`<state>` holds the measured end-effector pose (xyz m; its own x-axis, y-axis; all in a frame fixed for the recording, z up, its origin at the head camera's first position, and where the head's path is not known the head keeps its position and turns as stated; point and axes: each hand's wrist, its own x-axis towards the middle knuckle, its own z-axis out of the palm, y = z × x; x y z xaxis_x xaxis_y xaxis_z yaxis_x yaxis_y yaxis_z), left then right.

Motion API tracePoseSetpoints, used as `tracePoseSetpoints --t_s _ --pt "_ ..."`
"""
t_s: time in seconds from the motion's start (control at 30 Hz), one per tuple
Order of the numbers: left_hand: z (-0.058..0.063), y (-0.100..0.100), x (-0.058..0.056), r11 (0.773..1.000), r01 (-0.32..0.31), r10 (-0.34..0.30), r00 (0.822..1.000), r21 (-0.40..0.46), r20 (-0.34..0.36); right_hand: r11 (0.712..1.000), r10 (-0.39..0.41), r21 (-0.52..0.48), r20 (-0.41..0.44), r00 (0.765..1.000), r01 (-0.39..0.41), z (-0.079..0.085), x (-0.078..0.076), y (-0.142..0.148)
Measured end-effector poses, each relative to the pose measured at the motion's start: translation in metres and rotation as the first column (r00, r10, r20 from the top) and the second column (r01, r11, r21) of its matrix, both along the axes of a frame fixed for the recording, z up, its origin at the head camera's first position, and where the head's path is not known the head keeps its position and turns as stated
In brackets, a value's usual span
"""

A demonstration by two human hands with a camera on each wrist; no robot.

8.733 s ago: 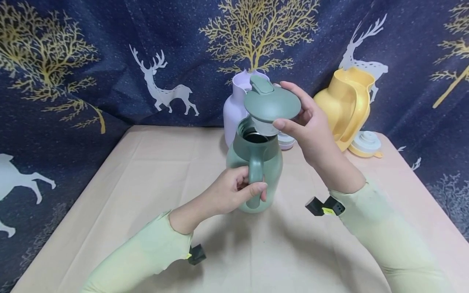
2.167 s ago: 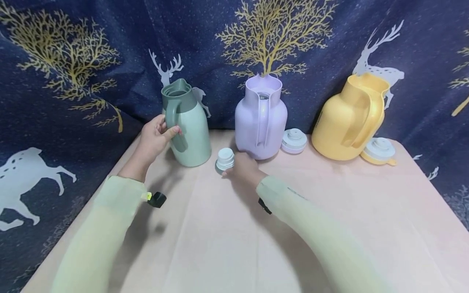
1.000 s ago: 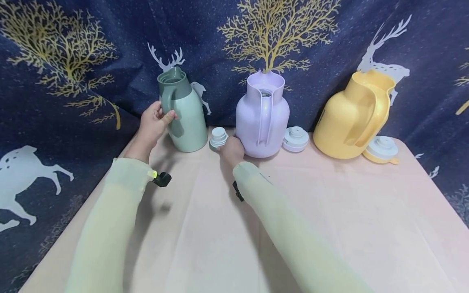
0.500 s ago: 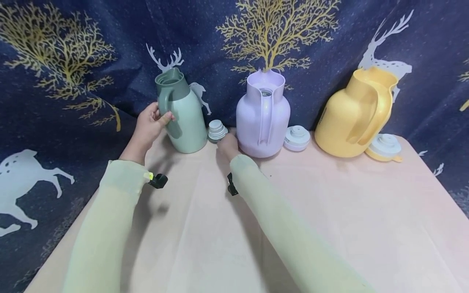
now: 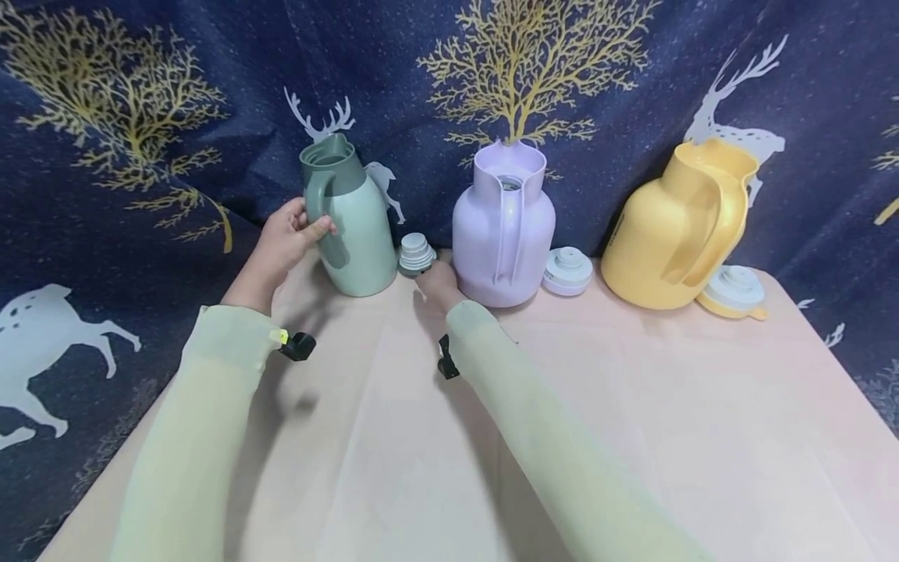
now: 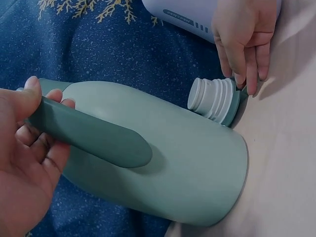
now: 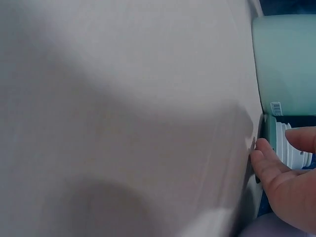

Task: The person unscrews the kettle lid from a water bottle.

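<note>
My left hand (image 5: 281,248) holds the handle (image 6: 89,131) of the green thermos jug (image 5: 360,234), fingers wrapped round it. The jug stands upright, lidless, at the back left of the table. Just right of its base lies its green lid (image 5: 416,254) upside down, white threaded stopper up. My right hand (image 5: 438,286) is at the lid's near right side. In the left wrist view, this right hand's fingers (image 6: 251,66) are extended, tips at the lid's green rim. The right wrist view shows the thumb (image 7: 302,138) near the white stopper.
A lilac jug (image 5: 502,234) stands lidless right of the lid, its upturned lid (image 5: 567,271) beside it. Further right are a yellow jug (image 5: 667,234) and its upturned lid (image 5: 733,289). A dark blue cloth (image 5: 246,47) hangs behind the table (image 5: 632,437).
Earlier the right hand held the green lid over the jug. The jug then stood at the back left, and the right hand slid the upturned lid back beside it. The last half second shows little movement.
</note>
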<state>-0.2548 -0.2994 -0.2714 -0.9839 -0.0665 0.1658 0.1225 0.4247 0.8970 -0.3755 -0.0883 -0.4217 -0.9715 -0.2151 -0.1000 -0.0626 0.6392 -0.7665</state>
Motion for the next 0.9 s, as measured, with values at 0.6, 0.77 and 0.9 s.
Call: tracePoseSetpoints --t_s 0.6,0.77,0.9 --pt "-0.018 -0.001 0.011 0.991 -0.127 0.129 0.990 -0.045 0.056 0.961 0.268 -0.086 0.044 0.962 -0.264 0.057 0.098 0.046" --pt "-0.027 -0.003 0.024 0.977 -0.127 0.140 0.988 -0.171 0.068 0.920 0.387 -0.054 -0.034 0.921 -0.388 0.065 0.132 0.085" --pt "-0.035 -0.008 0.036 0.964 -0.070 0.091 0.993 -0.257 0.071 0.894 0.441 -0.063 -0.051 0.896 -0.443 0.065 0.156 0.127"
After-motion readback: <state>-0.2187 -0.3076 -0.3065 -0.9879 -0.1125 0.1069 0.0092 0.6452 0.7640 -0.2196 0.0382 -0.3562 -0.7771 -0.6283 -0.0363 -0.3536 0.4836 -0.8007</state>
